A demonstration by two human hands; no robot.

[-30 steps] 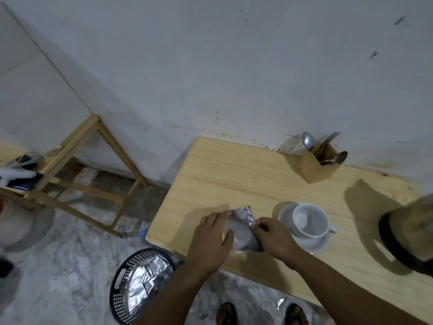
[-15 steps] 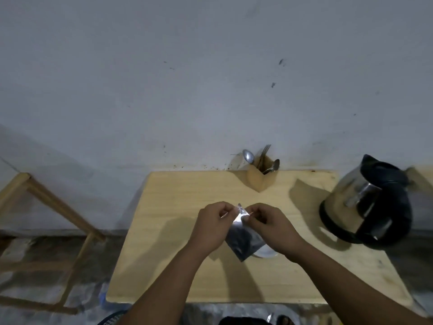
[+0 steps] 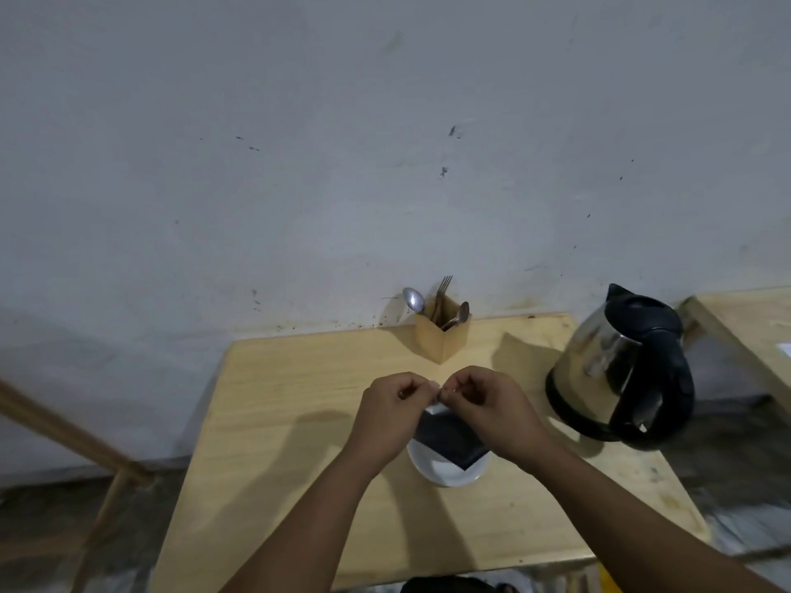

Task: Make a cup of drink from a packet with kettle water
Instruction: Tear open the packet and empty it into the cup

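A dark foil packet [image 3: 451, 438] hangs point-down between my two hands over the middle of the wooden table [image 3: 299, 421]. My left hand [image 3: 389, 410] and my right hand [image 3: 483, 410] both pinch its top edge, knuckles nearly touching. Under the packet a white saucer [image 3: 445, 470] shows its near rim; the cup on it is hidden by the packet and my hands. A steel kettle [image 3: 620, 370] with a black lid, handle and base stands at the right, an arm's reach from my right hand.
A wooden cutlery holder [image 3: 443, 336] with two spoons and a fork stands at the table's back edge against the grey wall. A second wooden surface [image 3: 753, 331] lies at the far right, and a wooden frame [image 3: 64, 434] stands at the left.
The packet has come up off the table into both hands over the cup. My view has swung right and up, so the kettle is now fully in sight and the basket is gone.
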